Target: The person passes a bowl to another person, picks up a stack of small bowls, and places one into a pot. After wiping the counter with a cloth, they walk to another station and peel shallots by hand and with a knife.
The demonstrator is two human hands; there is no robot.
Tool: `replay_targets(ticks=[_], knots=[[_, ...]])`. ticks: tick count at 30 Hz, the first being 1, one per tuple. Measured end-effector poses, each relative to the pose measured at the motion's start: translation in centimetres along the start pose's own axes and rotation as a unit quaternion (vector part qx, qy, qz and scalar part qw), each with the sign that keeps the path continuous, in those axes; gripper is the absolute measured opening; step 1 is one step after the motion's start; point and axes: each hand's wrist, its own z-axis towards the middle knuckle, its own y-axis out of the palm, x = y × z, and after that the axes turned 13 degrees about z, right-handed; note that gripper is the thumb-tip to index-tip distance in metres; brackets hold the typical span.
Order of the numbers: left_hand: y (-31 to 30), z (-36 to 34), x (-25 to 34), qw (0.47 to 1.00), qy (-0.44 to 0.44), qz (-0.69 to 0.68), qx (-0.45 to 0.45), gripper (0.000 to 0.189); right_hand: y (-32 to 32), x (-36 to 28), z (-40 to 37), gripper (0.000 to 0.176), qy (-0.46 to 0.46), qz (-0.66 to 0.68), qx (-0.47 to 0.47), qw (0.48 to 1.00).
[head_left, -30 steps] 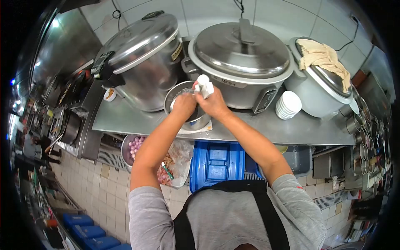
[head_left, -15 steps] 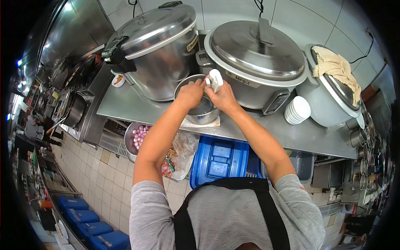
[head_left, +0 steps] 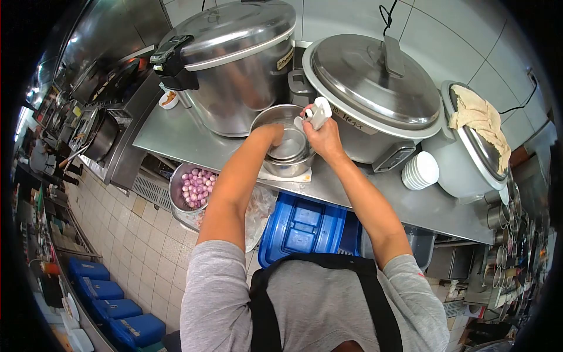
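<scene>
On the steel counter, a round metal pot [head_left: 288,170] rests on a whitish cloth [head_left: 305,178]. A smaller round metal vessel [head_left: 288,145] sits tilted inside it. My right hand [head_left: 324,138] is closed around a white handle [head_left: 321,114] that rises over the pot's right rim and appears to belong to this vessel. From the left, my left hand [head_left: 271,134] reaches down into the pot beside the vessel; its fingers are hidden from view.
Two large rice cookers [head_left: 240,88] [head_left: 375,82] stand behind the pot. Stacked white bowls [head_left: 420,171] and a third cooker with a tan cloth [head_left: 478,120] are at right. Below the counter are a pot of peeled shallots [head_left: 197,189] and a blue container [head_left: 302,229].
My left hand has moved lower into the pot, away from the handle. The white handle now leans further right, and the smaller vessel shows more clearly. The view has shifted slightly.
</scene>
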Motion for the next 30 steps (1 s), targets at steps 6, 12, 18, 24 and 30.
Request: replay_targets(ticks=[6,12,18,24,30], knots=[[0.9,0.5,-0.4,0.997,-0.033,-0.041,-0.051,0.050,0.5,1.1,0.1,0.026,-0.016,0.002,-0.001,1.000],[-1.7,-2.2,0.0,0.999,0.006,0.000,-0.045,0.047,0.9,1.3,0.6,0.026,-0.012,-0.029,-0.011,0.999],[-2.2,-3.8,0.4,0.996,-0.079,-0.021,0.042,0.051,2.7,0.5,2.6,0.035,0.054,-0.142,-0.082,0.985],[-2.5,-8.1,3.0,0.990,0.020,-0.046,0.135,0.049,4.6,7.2,2.8,0.078,0.108,-0.168,-0.096,0.975],[-0.4,-6.9,2.7,0.987,0.098,-0.010,0.130,0.050,2.4,0.3,-0.8,0.066,-0.045,-0.145,-0.053,0.987]])
